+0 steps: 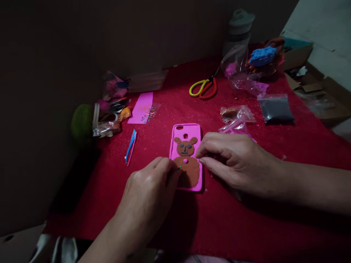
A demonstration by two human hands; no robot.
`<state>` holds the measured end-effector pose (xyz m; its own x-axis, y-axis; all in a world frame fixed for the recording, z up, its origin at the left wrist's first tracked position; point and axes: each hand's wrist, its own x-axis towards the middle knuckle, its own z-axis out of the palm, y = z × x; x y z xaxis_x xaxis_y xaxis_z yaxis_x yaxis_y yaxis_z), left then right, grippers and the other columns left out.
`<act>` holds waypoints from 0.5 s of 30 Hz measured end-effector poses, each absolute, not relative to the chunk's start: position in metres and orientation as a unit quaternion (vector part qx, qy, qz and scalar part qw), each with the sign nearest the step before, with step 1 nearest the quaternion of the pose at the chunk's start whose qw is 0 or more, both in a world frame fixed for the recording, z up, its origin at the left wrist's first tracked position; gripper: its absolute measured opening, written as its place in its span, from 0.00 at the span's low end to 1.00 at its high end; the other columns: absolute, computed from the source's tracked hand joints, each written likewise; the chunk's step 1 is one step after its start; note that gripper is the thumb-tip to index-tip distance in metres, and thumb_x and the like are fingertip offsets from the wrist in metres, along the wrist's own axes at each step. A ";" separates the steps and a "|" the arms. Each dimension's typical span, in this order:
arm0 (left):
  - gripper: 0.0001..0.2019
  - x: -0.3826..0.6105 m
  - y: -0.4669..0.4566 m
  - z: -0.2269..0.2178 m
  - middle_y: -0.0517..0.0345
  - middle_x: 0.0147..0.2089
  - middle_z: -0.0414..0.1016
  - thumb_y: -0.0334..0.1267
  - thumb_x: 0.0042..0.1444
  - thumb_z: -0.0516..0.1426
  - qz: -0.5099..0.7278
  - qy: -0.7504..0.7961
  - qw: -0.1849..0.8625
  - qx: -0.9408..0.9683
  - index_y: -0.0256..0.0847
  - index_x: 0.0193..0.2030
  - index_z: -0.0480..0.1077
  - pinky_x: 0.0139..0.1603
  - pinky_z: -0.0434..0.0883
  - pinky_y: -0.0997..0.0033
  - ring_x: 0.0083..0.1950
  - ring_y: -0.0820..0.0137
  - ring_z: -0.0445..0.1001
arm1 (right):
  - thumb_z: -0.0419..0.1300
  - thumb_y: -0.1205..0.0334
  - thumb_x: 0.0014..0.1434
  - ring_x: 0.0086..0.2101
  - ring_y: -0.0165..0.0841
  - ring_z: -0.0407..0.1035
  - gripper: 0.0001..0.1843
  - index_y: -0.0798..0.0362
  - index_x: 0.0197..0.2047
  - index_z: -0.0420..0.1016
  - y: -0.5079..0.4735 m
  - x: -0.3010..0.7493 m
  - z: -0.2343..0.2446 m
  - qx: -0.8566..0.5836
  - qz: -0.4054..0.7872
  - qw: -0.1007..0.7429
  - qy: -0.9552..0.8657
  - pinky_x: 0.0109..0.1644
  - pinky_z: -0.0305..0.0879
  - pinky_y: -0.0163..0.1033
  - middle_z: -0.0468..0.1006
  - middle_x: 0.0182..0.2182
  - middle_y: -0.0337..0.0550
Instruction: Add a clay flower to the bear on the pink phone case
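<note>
A pink phone case (189,130) lies on the red cloth, decorated with a brown clay bear (189,173) that has grey eyes, nose and mouth. A small pink clay dot (185,160) sits on the bear's upper body. My left hand (150,190) is closed at the case's left edge, its fingertips over the bear's body. Just past those fingertips shows a tiny green bit (180,167); what the fingers hold is mostly hidden. My right hand (233,159) has thumb and forefinger brought together at the right edge of the case.
Left of the case lie a blue clay tool (131,146) and a thin pink stick (132,149). Behind are pink paper (142,102) with small gems (149,115), scissors (204,88) and clay packets (111,109). Plastic bags (237,117), a dark packet (275,109) and a bottle (238,33) stand right.
</note>
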<state>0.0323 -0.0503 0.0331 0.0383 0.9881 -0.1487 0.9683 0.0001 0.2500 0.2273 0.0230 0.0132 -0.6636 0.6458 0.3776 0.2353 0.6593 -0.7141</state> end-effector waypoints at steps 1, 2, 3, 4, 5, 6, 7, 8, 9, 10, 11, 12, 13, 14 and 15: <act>0.07 0.032 -0.049 0.034 0.56 0.34 0.78 0.39 0.60 0.54 0.029 0.690 0.138 0.710 0.41 0.34 0.72 0.31 0.62 0.70 0.30 0.67 0.74 | 0.54 0.77 0.57 0.30 0.28 0.66 0.08 0.59 0.34 0.72 0.023 0.227 0.011 -0.260 0.324 0.321 -0.851 0.33 0.59 0.32 0.72 0.29 0.42; 0.07 0.033 -0.047 0.034 0.57 0.33 0.78 0.39 0.60 0.54 0.025 0.688 0.136 0.712 0.42 0.33 0.71 0.30 0.61 0.71 0.29 0.68 0.74 | 0.53 0.77 0.58 0.30 0.29 0.66 0.08 0.58 0.34 0.72 0.023 0.228 0.009 -0.262 0.324 0.322 -0.850 0.33 0.60 0.33 0.71 0.29 0.42; 0.08 0.034 -0.045 0.035 0.58 0.32 0.77 0.40 0.60 0.54 0.021 0.686 0.135 0.715 0.42 0.32 0.71 0.29 0.60 0.71 0.28 0.69 0.73 | 0.53 0.76 0.59 0.30 0.29 0.66 0.08 0.58 0.34 0.72 0.023 0.229 0.008 -0.264 0.325 0.321 -0.849 0.33 0.60 0.33 0.71 0.29 0.43; 0.08 0.035 -0.044 0.035 0.58 0.30 0.76 0.40 0.60 0.54 0.019 0.685 0.135 0.716 0.42 0.31 0.70 0.28 0.59 0.72 0.27 0.69 0.72 | 0.53 0.75 0.60 0.30 0.29 0.66 0.09 0.57 0.34 0.72 0.023 0.230 0.008 -0.265 0.325 0.321 -0.849 0.33 0.60 0.33 0.71 0.29 0.43; 0.09 0.036 -0.042 0.035 0.59 0.29 0.75 0.40 0.60 0.55 0.017 0.684 0.136 0.717 0.42 0.30 0.70 0.27 0.59 0.72 0.26 0.70 0.71 | 0.53 0.75 0.60 0.30 0.30 0.66 0.09 0.57 0.33 0.71 0.023 0.230 0.007 -0.266 0.325 0.320 -0.849 0.33 0.60 0.34 0.71 0.29 0.43; 0.09 0.037 -0.041 0.035 0.59 0.28 0.75 0.40 0.59 0.55 0.017 0.683 0.138 0.717 0.42 0.29 0.69 0.27 0.58 0.73 0.25 0.71 0.70 | 0.52 0.74 0.60 0.31 0.30 0.66 0.08 0.56 0.33 0.71 0.023 0.231 0.007 -0.266 0.325 0.319 -0.849 0.33 0.60 0.34 0.70 0.29 0.43; 0.09 0.038 -0.040 0.035 0.60 0.27 0.74 0.39 0.59 0.55 0.018 0.682 0.141 0.717 0.42 0.29 0.69 0.27 0.58 0.73 0.25 0.71 0.70 | 0.52 0.74 0.60 0.31 0.31 0.66 0.08 0.55 0.33 0.71 0.023 0.232 0.007 -0.266 0.325 0.320 -0.849 0.33 0.60 0.34 0.70 0.29 0.43; 0.08 0.038 -0.039 0.035 0.60 0.26 0.74 0.39 0.59 0.55 0.021 0.681 0.145 0.717 0.42 0.29 0.70 0.27 0.58 0.73 0.24 0.72 0.70 | 0.52 0.74 0.60 0.31 0.31 0.66 0.08 0.55 0.33 0.70 0.023 0.232 0.008 -0.266 0.324 0.319 -0.850 0.33 0.60 0.35 0.70 0.29 0.43; 0.08 0.039 -0.039 0.035 0.61 0.26 0.74 0.38 0.59 0.55 0.025 0.680 0.148 0.718 0.42 0.30 0.70 0.26 0.58 0.74 0.24 0.72 0.69 | 0.52 0.74 0.60 0.31 0.31 0.66 0.09 0.54 0.33 0.71 0.023 0.233 0.008 -0.264 0.323 0.318 -0.851 0.33 0.60 0.35 0.70 0.29 0.44; 0.08 0.039 -0.039 0.035 0.61 0.26 0.75 0.38 0.59 0.55 0.030 0.678 0.150 0.719 0.42 0.30 0.71 0.26 0.58 0.74 0.23 0.73 0.68 | 0.52 0.74 0.60 0.31 0.32 0.66 0.09 0.54 0.33 0.71 0.024 0.234 0.008 -0.261 0.323 0.318 -0.852 0.33 0.60 0.35 0.70 0.29 0.44; 0.08 0.038 -0.039 0.035 0.61 0.26 0.75 0.38 0.59 0.55 0.038 0.676 0.152 0.720 0.42 0.30 0.71 0.26 0.58 0.74 0.22 0.74 0.67 | 0.52 0.74 0.60 0.31 0.32 0.66 0.09 0.54 0.33 0.71 0.024 0.234 0.008 -0.258 0.323 0.318 -0.853 0.33 0.60 0.35 0.71 0.29 0.44; 0.08 0.038 -0.039 0.035 0.61 0.26 0.75 0.38 0.59 0.55 0.045 0.675 0.155 0.720 0.41 0.30 0.71 0.26 0.58 0.74 0.22 0.74 0.67 | 0.52 0.74 0.59 0.31 0.32 0.66 0.09 0.55 0.33 0.71 0.024 0.234 0.007 -0.254 0.323 0.318 -0.855 0.33 0.61 0.35 0.71 0.30 0.44; 0.08 0.038 -0.039 0.035 0.61 0.26 0.75 0.38 0.59 0.55 0.053 0.675 0.162 0.718 0.41 0.30 0.72 0.26 0.58 0.74 0.22 0.74 0.66 | 0.51 0.74 0.59 0.31 0.31 0.66 0.09 0.55 0.33 0.71 0.024 0.235 0.007 -0.251 0.321 0.318 -0.856 0.33 0.61 0.35 0.71 0.30 0.44; 0.09 0.037 -0.039 0.036 0.61 0.26 0.75 0.39 0.59 0.55 0.059 0.677 0.175 0.713 0.41 0.30 0.72 0.26 0.59 0.74 0.22 0.74 0.67 | 0.51 0.75 0.59 0.30 0.31 0.66 0.10 0.55 0.33 0.70 0.023 0.235 0.007 -0.250 0.319 0.318 -0.857 0.33 0.61 0.35 0.71 0.29 0.44; 0.09 0.036 -0.038 0.036 0.60 0.26 0.75 0.39 0.59 0.55 0.067 0.679 0.196 0.704 0.41 0.30 0.72 0.26 0.59 0.74 0.23 0.73 0.68 | 0.51 0.75 0.59 0.30 0.31 0.65 0.10 0.55 0.33 0.70 0.023 0.235 0.007 -0.249 0.314 0.319 -0.859 0.33 0.60 0.35 0.70 0.29 0.44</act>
<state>0.0361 -0.0382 0.0362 0.0675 0.9829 -0.1711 0.9304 -0.0001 0.3666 0.2350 0.0233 0.0067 -0.6716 0.6287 0.3919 0.2271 0.6783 -0.6988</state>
